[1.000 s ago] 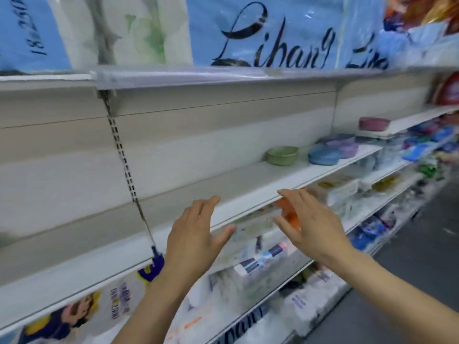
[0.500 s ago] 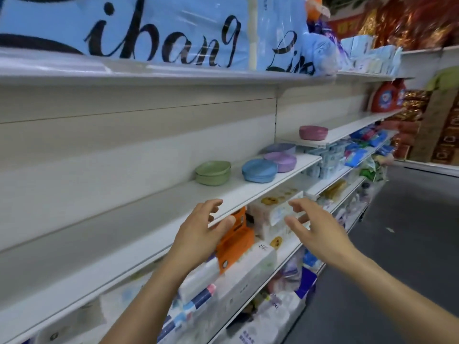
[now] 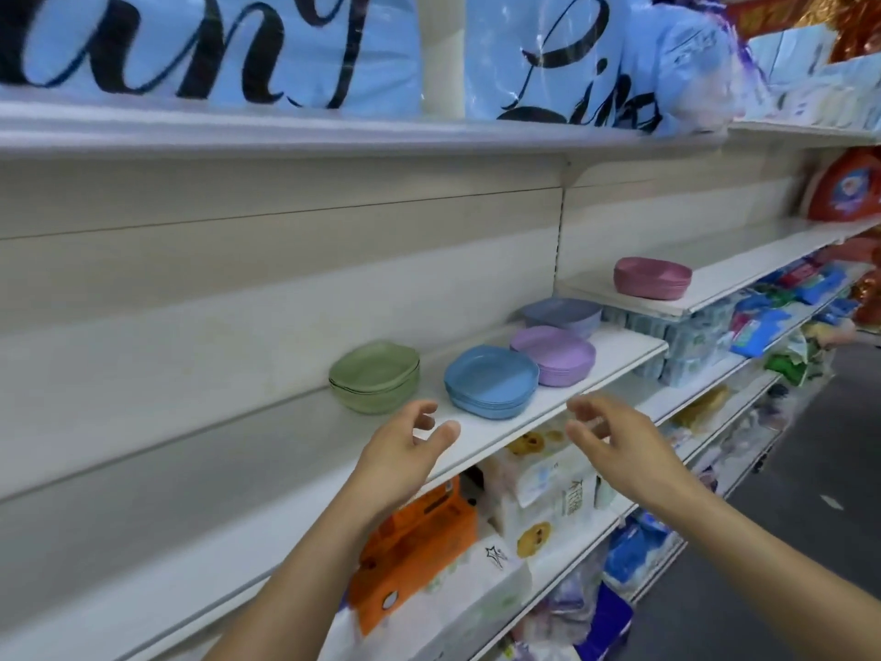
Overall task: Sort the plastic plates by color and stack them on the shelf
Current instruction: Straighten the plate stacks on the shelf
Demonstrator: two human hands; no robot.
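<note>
Four stacks of plastic plates sit on the white shelf (image 3: pixel 267 450): a green stack (image 3: pixel 375 375), a blue stack (image 3: pixel 491 380), a purple stack (image 3: pixel 554 354) and a grey-blue stack (image 3: pixel 562 315) behind it. A pink stack (image 3: pixel 651 277) rests on the slightly higher shelf section to the right. My left hand (image 3: pixel 405 446) hovers just in front of the green and blue stacks, fingers curled apart, holding nothing. At the shelf's front edge, right of the blue stack, my right hand (image 3: pixel 615 441) is also open and empty.
Big blue printed packs (image 3: pixel 333 45) fill the shelf above. Below the plate shelf are an orange box (image 3: pixel 419 541), white tissue packs (image 3: pixel 548 484) and more packaged goods. A red pack (image 3: pixel 848 188) stands far right. Grey aisle floor (image 3: pixel 786 565) lies to my right.
My view has moved rightward along the aisle, bringing the plate stacks much nearer. Both hands stay raised and empty and now hover close to the green and blue stacks.
</note>
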